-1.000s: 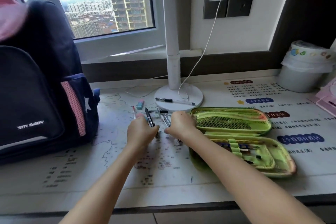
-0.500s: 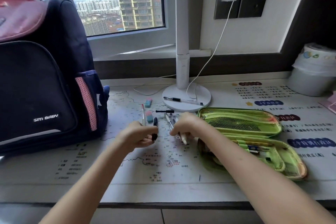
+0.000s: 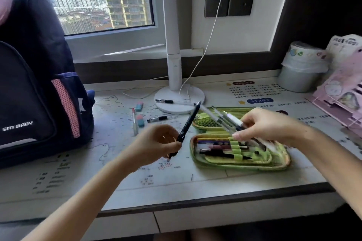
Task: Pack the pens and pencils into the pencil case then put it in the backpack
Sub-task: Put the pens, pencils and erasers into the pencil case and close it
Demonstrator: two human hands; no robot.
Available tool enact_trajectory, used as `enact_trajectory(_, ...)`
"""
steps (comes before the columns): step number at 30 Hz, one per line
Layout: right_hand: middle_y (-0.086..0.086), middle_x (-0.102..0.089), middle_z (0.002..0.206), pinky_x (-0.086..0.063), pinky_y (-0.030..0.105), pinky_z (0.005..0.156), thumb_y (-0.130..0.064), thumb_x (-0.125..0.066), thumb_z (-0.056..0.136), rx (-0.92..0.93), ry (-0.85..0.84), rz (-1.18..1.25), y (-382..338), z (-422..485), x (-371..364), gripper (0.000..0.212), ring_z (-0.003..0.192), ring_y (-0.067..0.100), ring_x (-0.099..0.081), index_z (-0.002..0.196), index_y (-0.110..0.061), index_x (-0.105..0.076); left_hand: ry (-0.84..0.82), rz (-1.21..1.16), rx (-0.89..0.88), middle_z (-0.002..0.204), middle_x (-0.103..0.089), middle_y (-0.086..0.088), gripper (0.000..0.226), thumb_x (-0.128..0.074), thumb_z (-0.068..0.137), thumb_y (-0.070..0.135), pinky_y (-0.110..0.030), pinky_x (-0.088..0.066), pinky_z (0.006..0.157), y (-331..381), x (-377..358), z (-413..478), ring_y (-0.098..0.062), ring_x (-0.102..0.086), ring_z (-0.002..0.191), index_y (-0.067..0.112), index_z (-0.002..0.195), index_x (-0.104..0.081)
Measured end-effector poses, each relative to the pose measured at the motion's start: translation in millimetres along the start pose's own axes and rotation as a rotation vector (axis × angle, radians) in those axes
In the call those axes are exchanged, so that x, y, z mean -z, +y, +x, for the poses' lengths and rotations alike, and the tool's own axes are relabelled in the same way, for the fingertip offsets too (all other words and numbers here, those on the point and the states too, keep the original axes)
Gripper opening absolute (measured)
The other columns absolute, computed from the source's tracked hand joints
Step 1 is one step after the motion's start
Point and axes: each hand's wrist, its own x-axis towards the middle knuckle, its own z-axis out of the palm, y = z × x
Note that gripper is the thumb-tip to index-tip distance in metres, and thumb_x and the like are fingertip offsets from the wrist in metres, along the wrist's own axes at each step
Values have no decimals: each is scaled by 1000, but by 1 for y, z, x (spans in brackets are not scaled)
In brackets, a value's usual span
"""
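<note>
A green pencil case (image 3: 278, 164) lies open on the desk, several pens strapped under its elastic loops. My right hand (image 3: 266, 125) hovers over it, closed around a bundle of clear pens (image 3: 221, 118) that point up and left. My left hand (image 3: 156, 143), just left of the case, grips one black pen (image 3: 189, 121) tilted upward. A black-capped pen (image 3: 174, 101) rests on the lamp base, another short pen (image 3: 159, 118) and a red-tipped pen (image 3: 134, 121) lie on the desk. The dark backpack (image 3: 35, 88) stands at far left.
Two erasers (image 3: 139, 113) lie by the red-tipped pen. A white lamp (image 3: 173, 58) with its cable stands behind the case. A lined bin (image 3: 299, 70) and a pink book stand (image 3: 340, 100) sit at the right. The desk edge runs near me.
Both hands have lifted off the desk with their pens. My right hand has carried its bundle rightward over the open case; my left hand has raised the black pen.
</note>
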Motion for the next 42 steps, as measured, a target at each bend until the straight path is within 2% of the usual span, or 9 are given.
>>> enact_trajectory(4,-5,-53,49,-30,26,48,-22,-74,77,14,359,-10,49,-31,15,24,45,9,-47,58,-16,-61,-133,423,-374,80,-66,-5,13,-68,79,12,-30,-52,63,5,-38,29,-18,-61,69,12,92,-65)
enact_trajectory(8,-6,-46,44,-28,30,51,-21,-76,75,73,480,-77,74,-41,20,33,47,13,-43,50,-21,-54,-254,651,-443,94,-60,3,22,-66,82,20,-27,-49,72,10,-58,48,-13,-54,79,21,104,-66)
enact_trajectory(13,-5,-46,51,-27,29,48,-33,-73,76,122,347,-337,64,-38,10,29,47,12,-41,57,-22,-54,-259,583,-424,97,-64,-2,23,-66,83,24,-25,-46,72,6,-56,47,-12,-54,79,20,105,-70)
enact_trajectory(17,-8,-47,58,-23,21,46,-39,-69,79,141,197,-623,46,-27,-5,34,52,5,-42,59,-26,-44,-108,328,-322,92,-65,-1,15,-68,81,23,-30,-52,72,-15,-44,39,-13,-61,76,18,95,-73)
enact_trajectory(23,-7,-51,73,-26,21,47,-39,-67,80,220,99,-829,35,-3,-18,38,65,12,-47,59,-25,-39,-63,463,-369,101,-58,14,15,-63,84,34,-20,-39,81,-39,-48,22,-6,-48,94,33,96,-72)
enact_trajectory(29,-4,-48,66,-31,28,51,-40,-69,77,274,-1,-791,36,3,-21,40,66,18,-48,57,-21,-40,48,292,-307,91,-56,17,7,-63,85,26,-8,-37,73,-34,-47,23,3,-52,86,30,84,-69)
enact_trajectory(33,-5,-51,63,-33,27,52,-41,-69,78,252,61,-724,31,4,-11,36,59,13,-47,58,-23,-45,135,276,-250,90,-58,10,6,-62,85,21,-23,-47,73,-32,-44,31,-7,-56,85,24,87,-68)
enact_trajectory(37,-8,-56,69,-32,24,53,-42,-68,78,292,78,-657,23,9,-13,25,64,10,-50,66,-24,-56,159,238,-257,92,-59,8,12,-59,88,17,-8,-41,71,-26,-46,38,-5,-56,87,21,94,-68)
enact_trajectory(42,-4,-64,88,-46,34,72,-45,-65,80,306,-4,-684,18,19,-25,24,84,17,-56,86,-22,-65,108,232,-238,94,-61,7,15,-57,89,23,-22,-45,73,-26,-49,46,-8,-57,87,22,99,-69)
